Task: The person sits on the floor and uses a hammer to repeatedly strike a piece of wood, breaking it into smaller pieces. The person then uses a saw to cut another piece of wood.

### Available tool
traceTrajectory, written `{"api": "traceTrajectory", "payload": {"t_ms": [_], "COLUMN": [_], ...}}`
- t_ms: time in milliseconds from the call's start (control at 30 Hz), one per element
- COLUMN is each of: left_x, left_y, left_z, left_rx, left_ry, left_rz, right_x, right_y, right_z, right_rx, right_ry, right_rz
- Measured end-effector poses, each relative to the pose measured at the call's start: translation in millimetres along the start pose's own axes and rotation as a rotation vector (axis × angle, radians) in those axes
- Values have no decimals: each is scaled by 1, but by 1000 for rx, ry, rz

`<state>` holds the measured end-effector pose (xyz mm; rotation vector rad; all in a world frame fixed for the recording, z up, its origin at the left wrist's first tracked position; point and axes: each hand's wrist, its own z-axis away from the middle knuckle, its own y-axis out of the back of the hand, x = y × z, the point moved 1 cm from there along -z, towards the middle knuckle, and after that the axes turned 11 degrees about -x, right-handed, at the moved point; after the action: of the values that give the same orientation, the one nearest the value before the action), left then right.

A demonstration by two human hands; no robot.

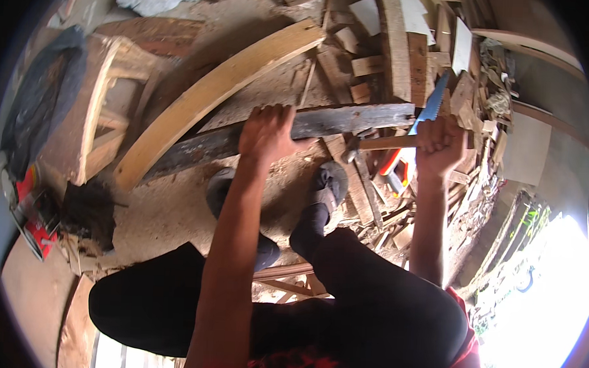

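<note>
My left hand (268,133) grips a long dark-stained wooden beam (346,119), its fingers over the far edge and its thumb stretched toward the right. In my closed right hand (439,145) is a hammer (388,143). Its pale wooden handle lies roughly level, and its metal head points left, just on the near side of the beam. Past the beam's right end, close behind my right hand, is a handsaw (433,101) with a blue blade and an orange-red handle. A curved pale plank (219,92) lies at the beam's far left side.
Wood offcuts (368,65) crowd the far right, with scraps and splinters along the right wall. A wooden frame (107,120) stands at left, near a red-and-black power tool (37,229). My feet (331,182) are on the dusty floor, just nearer than the beam.
</note>
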<state>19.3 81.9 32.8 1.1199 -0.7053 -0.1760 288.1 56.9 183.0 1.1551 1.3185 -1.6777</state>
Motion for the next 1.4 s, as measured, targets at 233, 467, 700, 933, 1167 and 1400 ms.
{"api": "traceTrajectory", "payload": {"t_ms": [233,467,700,933,1167,1400], "left_x": [1,-1,3,5,3,1], "left_y": [-3,-7,-5,-4,-1,-3], "left_z": [-3,-9,-8,-8,-10,-12], "left_rx": [77,122,152,128,155,190], "left_ry": [-9,-16,-15,1,-41,-91], "left_rz": [-70,-94,-96,-110,-135,-45], "right_x": [10,14,30,27,12,35], "right_y": [7,11,33,61,-25,-78], "right_z": [-11,-40,-82,-94,-52,-22], "right_rx": [-39,38,258,267,148,-75], "right_ry": [-12,-70,-170,-125,15,176], "right_rz": [-158,-171,-247,-210,164,545]}}
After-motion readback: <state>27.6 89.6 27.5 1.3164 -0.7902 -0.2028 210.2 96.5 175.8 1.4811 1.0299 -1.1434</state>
